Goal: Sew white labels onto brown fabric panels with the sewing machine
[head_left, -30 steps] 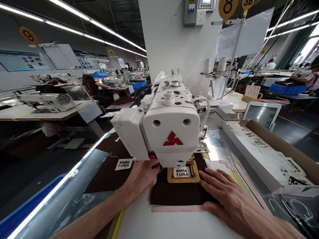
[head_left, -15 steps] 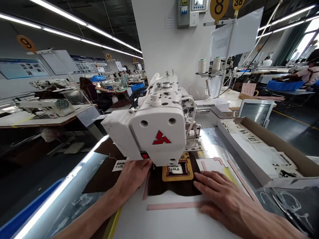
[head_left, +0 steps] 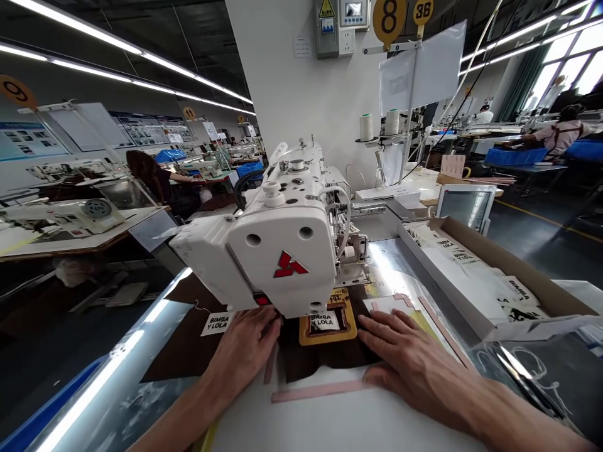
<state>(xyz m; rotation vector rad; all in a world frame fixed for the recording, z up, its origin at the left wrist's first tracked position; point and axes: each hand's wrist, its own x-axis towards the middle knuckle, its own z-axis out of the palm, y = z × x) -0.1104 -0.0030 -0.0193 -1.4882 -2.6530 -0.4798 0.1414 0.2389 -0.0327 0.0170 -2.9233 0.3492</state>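
One dark-brown cloth (head_left: pixel 301 359), likely light and limp: press its edges flat; right grip (head_left: pixel 405 351) spread, left grip (head_left: pixel 245 348) partly hidden, cannot tell.

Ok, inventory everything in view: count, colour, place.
sewing machine: one, white, centre
clamp frame: one, yellow, below machine head
framed label: one, white, inside frame
dark cloth: two areas, brown, under frame and left
loose label: one, white, on left cloth
work surface: one, white, front
box: one, white and brown, right
box labels: many, white, in box
metal tool: one, silver, front right
thread cones: two, white, behind machine
screen: one, white, behind box
number signs: several, orange, overhead
tubs: several, blue, both sides
other people: several, varied clothing, background
left hand: one, bare, beside machine head
right hand: one, bare, beside frame
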